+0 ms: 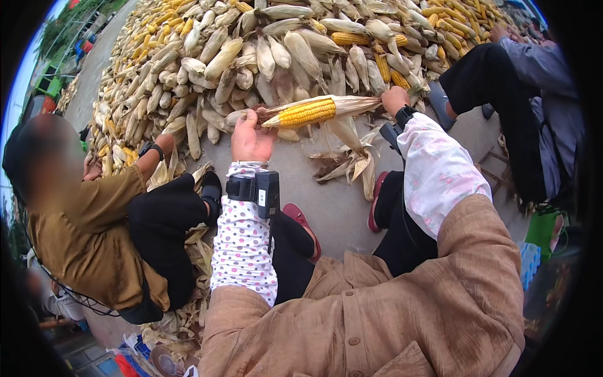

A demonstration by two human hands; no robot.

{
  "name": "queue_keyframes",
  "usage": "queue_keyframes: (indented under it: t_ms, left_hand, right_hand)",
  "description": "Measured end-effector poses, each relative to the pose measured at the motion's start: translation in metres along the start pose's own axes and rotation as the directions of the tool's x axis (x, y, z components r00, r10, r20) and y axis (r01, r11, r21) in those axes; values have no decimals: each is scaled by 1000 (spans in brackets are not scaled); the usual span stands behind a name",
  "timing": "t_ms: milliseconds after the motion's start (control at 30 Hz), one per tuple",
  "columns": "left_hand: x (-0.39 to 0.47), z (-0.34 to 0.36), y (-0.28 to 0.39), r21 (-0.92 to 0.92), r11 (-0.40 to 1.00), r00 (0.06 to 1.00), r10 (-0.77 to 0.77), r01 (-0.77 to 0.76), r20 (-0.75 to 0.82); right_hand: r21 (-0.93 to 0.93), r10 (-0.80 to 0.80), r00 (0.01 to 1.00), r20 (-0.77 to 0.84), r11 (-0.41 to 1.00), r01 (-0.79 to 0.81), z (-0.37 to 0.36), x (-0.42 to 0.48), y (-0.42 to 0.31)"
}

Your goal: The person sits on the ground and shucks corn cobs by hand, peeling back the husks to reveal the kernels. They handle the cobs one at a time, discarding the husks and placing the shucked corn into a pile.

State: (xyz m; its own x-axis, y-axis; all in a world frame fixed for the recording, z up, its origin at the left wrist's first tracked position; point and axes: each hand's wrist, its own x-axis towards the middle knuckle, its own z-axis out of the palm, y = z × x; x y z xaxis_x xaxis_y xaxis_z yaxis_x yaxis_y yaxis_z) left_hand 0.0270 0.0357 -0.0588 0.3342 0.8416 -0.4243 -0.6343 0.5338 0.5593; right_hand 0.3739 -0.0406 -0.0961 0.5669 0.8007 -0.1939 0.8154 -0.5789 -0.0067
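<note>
A partly husked yellow corn ear (pixel 308 113) lies roughly level in front of me, its tip to the left and its pale husk (pixel 353 105) drawn back to the right. My right hand (pixel 395 100) is closed on the gathered end of that husk. At the ear's tip is my left hand (pixel 253 137), palm up, the fingers partly behind the tip and brown silk; whether it grips them is hard to tell. Behind both hands rises a large heap of corn ears (pixel 282 56), most in dry husks, some bare and yellow.
Loose husks (pixel 351 162) lie on the concrete floor (pixel 301 174) between my feet and the heap. A person in a brown top (pixel 94 212) sits at the left among husks. Another person's dark-trousered leg (pixel 499 94) is at the right, near a wooden stool (pixel 494 169) and a green bag (pixel 541 233).
</note>
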Motion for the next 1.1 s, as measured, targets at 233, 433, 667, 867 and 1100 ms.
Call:
queue_keyframes:
  t_ms: [233, 433, 667, 867, 1100]
  left_hand:
    - [1, -6, 3, -84, 996, 990, -40, 29, -132]
    - [6, -3, -9, -205, 964, 966, -204, 170, -157]
    - [-12, 16, -25, -141, 934, 944, -321, 328, 73]
    - [-7, 18, -28, -187, 887, 898, -382, 423, 220]
    - [-14, 29, -22, -22, 916, 897, -389, 402, 211]
  right_hand:
    - [340, 102, 981, -165, 940, -41, -27, -30, -41]
    - [845, -514, 849, -121, 396, 360, -44, -91, -120]
    - [967, -591, 801, -96, 136, 216, -24, -98, -141]
    - [973, -562, 827, -18, 180, 144, -39, -104, -135]
    - [997, -225, 974, 3, 81, 16, -32, -66, -117]
